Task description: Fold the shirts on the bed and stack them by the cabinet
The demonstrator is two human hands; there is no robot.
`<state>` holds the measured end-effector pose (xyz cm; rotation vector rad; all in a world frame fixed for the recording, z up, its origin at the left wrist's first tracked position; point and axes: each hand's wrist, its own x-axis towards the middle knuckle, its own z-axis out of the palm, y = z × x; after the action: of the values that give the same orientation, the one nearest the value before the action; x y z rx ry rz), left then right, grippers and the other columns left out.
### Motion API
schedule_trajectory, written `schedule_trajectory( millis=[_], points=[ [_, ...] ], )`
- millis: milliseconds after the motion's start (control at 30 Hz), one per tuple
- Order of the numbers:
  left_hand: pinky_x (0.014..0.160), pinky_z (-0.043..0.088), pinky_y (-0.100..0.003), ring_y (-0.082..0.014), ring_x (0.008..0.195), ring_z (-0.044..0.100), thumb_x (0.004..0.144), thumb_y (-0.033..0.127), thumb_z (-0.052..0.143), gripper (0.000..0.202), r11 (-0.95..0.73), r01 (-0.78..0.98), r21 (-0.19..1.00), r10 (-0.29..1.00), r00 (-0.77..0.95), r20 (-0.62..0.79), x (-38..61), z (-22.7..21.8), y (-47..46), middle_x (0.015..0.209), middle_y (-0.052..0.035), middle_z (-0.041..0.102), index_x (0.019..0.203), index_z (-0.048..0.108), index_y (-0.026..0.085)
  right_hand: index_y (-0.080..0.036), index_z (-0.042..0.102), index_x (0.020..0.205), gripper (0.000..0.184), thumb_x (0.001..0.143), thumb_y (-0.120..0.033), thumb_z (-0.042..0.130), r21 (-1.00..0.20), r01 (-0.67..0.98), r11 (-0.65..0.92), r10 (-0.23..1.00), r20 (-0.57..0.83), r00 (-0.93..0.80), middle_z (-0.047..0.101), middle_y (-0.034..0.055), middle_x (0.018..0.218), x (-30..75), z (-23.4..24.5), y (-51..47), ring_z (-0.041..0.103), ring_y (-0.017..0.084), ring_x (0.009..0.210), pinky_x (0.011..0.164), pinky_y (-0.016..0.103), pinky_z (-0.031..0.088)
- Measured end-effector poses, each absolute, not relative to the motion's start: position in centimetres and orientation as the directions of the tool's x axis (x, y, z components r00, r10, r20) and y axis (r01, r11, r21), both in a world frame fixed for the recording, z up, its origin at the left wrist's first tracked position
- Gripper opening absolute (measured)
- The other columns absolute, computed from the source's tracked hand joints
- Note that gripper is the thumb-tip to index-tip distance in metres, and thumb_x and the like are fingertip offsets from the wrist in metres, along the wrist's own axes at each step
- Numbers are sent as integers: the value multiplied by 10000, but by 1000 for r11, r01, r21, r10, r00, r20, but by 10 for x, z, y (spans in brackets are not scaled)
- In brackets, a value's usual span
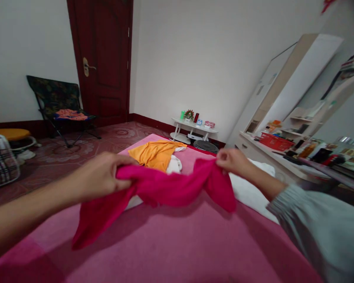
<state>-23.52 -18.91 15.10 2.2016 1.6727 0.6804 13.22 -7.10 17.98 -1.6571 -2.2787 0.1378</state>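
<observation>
A bright magenta cloth (pixel 165 188) hangs between my two hands above a pink bed cover (pixel 171 243). My left hand (pixel 102 175) is closed around the cloth's left end, and one loose corner droops toward the bed at lower left. My right hand (pixel 231 160) pinches the cloth's right end, with another flap hanging below it. Behind the cloth, an orange garment (pixel 155 154) lies on the bed with a white piece (pixel 174 164) beside it.
A white pillow or sheet (pixel 253 192) lies along the bed's right side. A dresser (pixel 271 155) with a red basket (pixel 275 141) stands at right. A small white table (pixel 193 127), a dark red door (pixel 104 59) and a folding chair (pixel 60 104) stand beyond.
</observation>
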Motion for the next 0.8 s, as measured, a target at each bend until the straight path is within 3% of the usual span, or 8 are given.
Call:
schedule_trajectory(
  millis=[67,167,233,333,400,500,700,800],
  points=[
    [763,442,-335,-230,856,598,759,360,605,360,-204,930,307,863,23,504,-247,168,-165,950,-32,667,1090,661,231,-168,627,798,153,715,-180,500,-221,885,410,730,661,-173,662,31,710,128,201,-36,605,158,641,597,233,426],
    [886,404,-429,-308,1054,526,828,491,550,470,-90,993,78,715,10,699,-257,158,-128,1122,-101,604,1189,623,199,-170,623,916,224,748,-170,475,-187,907,378,539,841,-51,666,78,916,144,200,-4,616,194,790,737,305,463],
    [939,386,-439,-311,1118,495,857,560,481,530,-159,987,39,778,100,620,-257,124,-106,1207,-128,567,1169,638,162,-162,625,943,241,745,-169,488,-166,950,265,619,784,-36,655,100,946,171,176,3,608,231,873,804,353,464],
    [968,375,-430,-299,1166,497,866,602,415,544,-276,955,108,910,223,350,-249,53,-86,1252,-114,573,1140,660,201,-98,604,1088,355,759,-203,521,-109,994,27,763,645,50,614,179,1113,232,124,0,565,294,1063,905,399,441],
    [1008,324,-473,-327,1258,425,862,576,422,560,-231,968,94,908,180,377,-242,14,-81,1369,-127,492,1255,586,212,-34,558,1190,473,788,-283,547,-106,976,-191,805,553,217,566,250,1204,277,92,-5,530,338,1144,939,420,425],
    [1008,301,-499,-348,1274,399,856,554,431,561,-184,981,63,889,139,436,-235,-12,-80,1396,-135,460,1286,554,216,-17,535,1238,553,827,-386,525,-240,840,-487,760,359,542,581,286,1177,332,60,-13,579,362,1095,846,428,471],
    [979,319,-514,-363,1256,403,870,566,389,573,-184,983,12,878,159,452,-237,-10,-78,1395,-151,450,1284,550,204,-143,693,705,180,722,-309,627,-345,785,-515,752,258,607,681,150,748,361,49,-24,661,322,768,641,376,467],
    [980,315,-534,-380,1250,411,861,557,406,564,-200,979,39,866,159,474,-238,-12,-77,1388,-155,456,1273,557,202,-143,672,678,202,735,-326,606,-382,775,-504,711,327,623,671,145,731,350,58,-25,645,306,747,644,372,453]
  ],
)
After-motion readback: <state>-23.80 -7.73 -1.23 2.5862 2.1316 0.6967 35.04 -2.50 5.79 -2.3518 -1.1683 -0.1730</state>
